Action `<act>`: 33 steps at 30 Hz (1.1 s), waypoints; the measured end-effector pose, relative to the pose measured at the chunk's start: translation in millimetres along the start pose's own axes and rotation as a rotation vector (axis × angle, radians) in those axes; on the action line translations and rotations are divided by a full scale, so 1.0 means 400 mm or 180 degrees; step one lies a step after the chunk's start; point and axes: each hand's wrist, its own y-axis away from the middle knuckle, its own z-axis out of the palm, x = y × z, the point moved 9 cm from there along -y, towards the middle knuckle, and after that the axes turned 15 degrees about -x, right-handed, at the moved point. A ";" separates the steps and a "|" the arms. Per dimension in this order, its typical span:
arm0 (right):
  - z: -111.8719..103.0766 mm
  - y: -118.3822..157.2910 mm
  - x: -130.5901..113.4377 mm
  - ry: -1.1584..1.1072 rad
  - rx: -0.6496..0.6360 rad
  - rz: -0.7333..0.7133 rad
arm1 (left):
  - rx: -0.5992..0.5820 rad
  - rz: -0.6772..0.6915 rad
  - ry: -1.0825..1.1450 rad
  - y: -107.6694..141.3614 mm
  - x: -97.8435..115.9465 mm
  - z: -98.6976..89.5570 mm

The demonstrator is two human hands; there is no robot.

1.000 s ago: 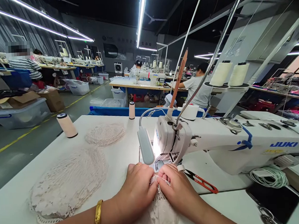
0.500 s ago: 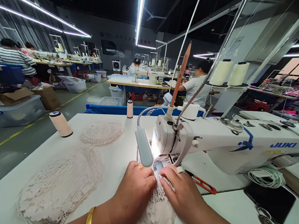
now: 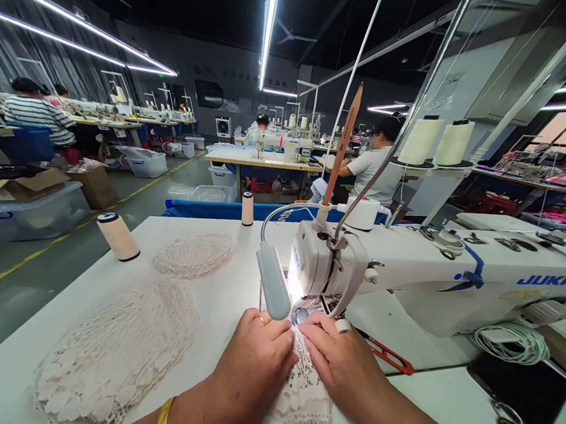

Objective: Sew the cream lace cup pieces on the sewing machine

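A piece of cream lace (image 3: 301, 390) lies on the table in front of the sewing machine (image 3: 334, 266), its far end under the needle area. My left hand (image 3: 258, 360) grips the lace's left edge, fingers curled, with a gold ring on one finger. On the right edge my right hand (image 3: 339, 349) pinches the lace, fingertips close to the presser foot, which is partly hidden. A lit lamp (image 3: 274, 283) on a bendable neck hangs just above my left fingers. To the left lie a large stack of lace pieces (image 3: 119, 356) and a smaller stack (image 3: 194, 254).
Thread cones (image 3: 118, 237) and a small spool (image 3: 247, 209) stand at the table's far edge. Right of my hand lie red-handled thread snips (image 3: 390, 356), a coiled white cable (image 3: 511, 342) and a black phone (image 3: 518, 383). Co-workers sit at machines farther off.
The view has shifted slightly. Both hands stay on the lace by the needle area, and my right fingers have drawn a little closer to the presser foot.
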 end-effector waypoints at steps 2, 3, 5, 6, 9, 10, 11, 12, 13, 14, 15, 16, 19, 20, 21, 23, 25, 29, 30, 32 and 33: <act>0.000 -0.002 0.003 -0.0020 -0.0008 0.0045 | -0.0113 0.0000 -0.0011 -0.005 0.004 -0.006; -0.001 -0.003 0.003 -0.0020 -0.0009 0.0047 | -0.0177 0.0010 -0.0039 -0.006 0.007 -0.009; -0.001 -0.004 0.001 0.0035 0.0002 0.0014 | -0.0274 0.0038 -0.0122 -0.008 0.015 -0.014; -0.001 -0.004 0.001 0.0076 0.0014 0.0009 | -0.0284 0.0048 -0.0158 -0.008 0.018 -0.018; 0.003 -0.003 0.006 0.0155 0.0046 0.0055 | -0.0238 0.0058 -0.0193 -0.007 0.023 -0.026; 0.005 -0.003 0.009 0.0166 0.0043 0.0076 | -0.0225 0.0056 -0.0193 -0.007 0.023 -0.028; 0.006 -0.003 0.010 0.0175 0.0041 0.0085 | -0.0221 0.0056 -0.0192 -0.007 0.023 -0.030; 0.007 -0.003 0.010 0.0184 0.0035 0.0087 | -0.0220 0.0054 -0.0192 -0.008 0.022 -0.031; 0.007 -0.003 0.009 0.0196 0.0029 0.0088 | -0.0223 0.0058 -0.0192 -0.008 0.022 -0.031; 0.007 -0.004 0.008 0.0208 0.0022 0.0092 | -0.0232 0.0060 -0.0191 -0.009 0.022 -0.030; 0.006 -0.005 0.008 0.0221 0.0017 0.0106 | -0.0245 0.0058 -0.0188 -0.010 0.021 -0.026; 0.005 -0.006 0.009 0.0234 0.0018 0.0130 | -0.0237 0.0048 -0.0184 -0.011 0.019 -0.022; 0.001 -0.008 0.011 0.0278 0.0066 0.0185 | -0.0070 -0.0024 -0.0158 -0.012 0.009 -0.015; 0.000 -0.009 0.013 0.0283 0.0080 0.0187 | -0.0048 -0.0047 -0.0136 -0.013 0.006 -0.014; 0.000 -0.008 0.014 0.0284 0.0091 0.0178 | -0.0085 -0.0066 -0.0112 -0.014 0.004 -0.015; -0.006 -0.002 0.013 0.0286 0.0088 0.0116 | -0.0354 -0.0096 -0.0035 -0.017 0.003 -0.019; -0.020 0.009 0.006 0.0214 0.0042 -0.0011 | -0.0726 -0.0079 0.0102 -0.013 0.010 -0.035; -0.046 0.036 -0.022 -0.0494 -0.0551 -0.0432 | -0.1234 0.0092 0.0303 0.014 0.040 -0.074; -0.049 0.041 -0.028 -0.0637 -0.0726 -0.0477 | -0.1257 0.0155 0.0301 0.018 0.046 -0.079; -0.052 0.045 -0.036 -0.0748 -0.0939 -0.0518 | -0.1198 0.0324 0.0319 0.021 0.057 -0.078; -0.053 0.043 -0.038 -0.0737 -0.0958 -0.0529 | -0.1135 0.0359 0.0376 0.017 0.056 -0.073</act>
